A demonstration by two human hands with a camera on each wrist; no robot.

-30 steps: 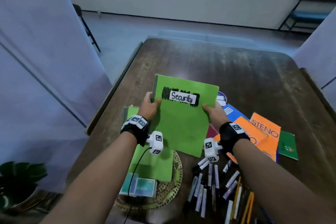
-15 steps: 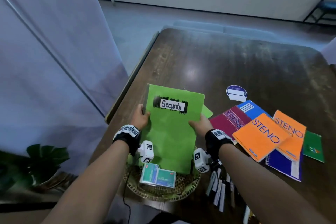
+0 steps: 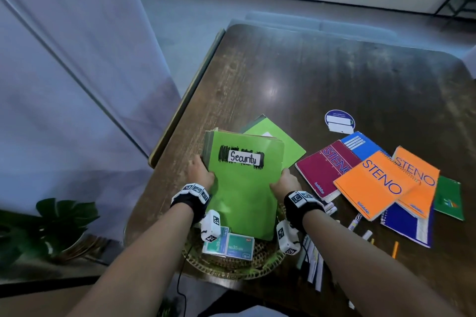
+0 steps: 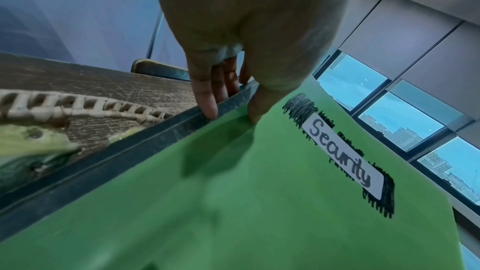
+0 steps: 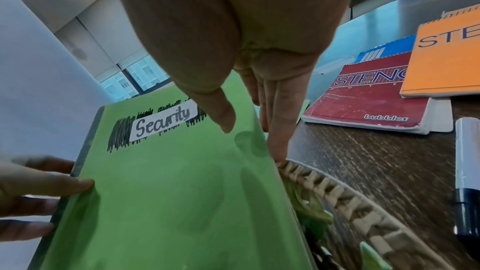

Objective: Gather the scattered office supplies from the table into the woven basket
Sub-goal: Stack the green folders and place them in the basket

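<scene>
Pretty dim, bluish indoor light; glare patch on the table [image 3: 273, 87] around 12 o'clock, wrist views warped and blurry at edges.

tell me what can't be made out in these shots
- Woven basket floor, head view: covered by the green Security notebook and staple boxes.
- Second green notebook, head view: mostly hidden behind the Security one; its label unreadable.
- Pens, head view: partly behind the right forearm, too small to count.
- Round sticker text: too small.
</scene>
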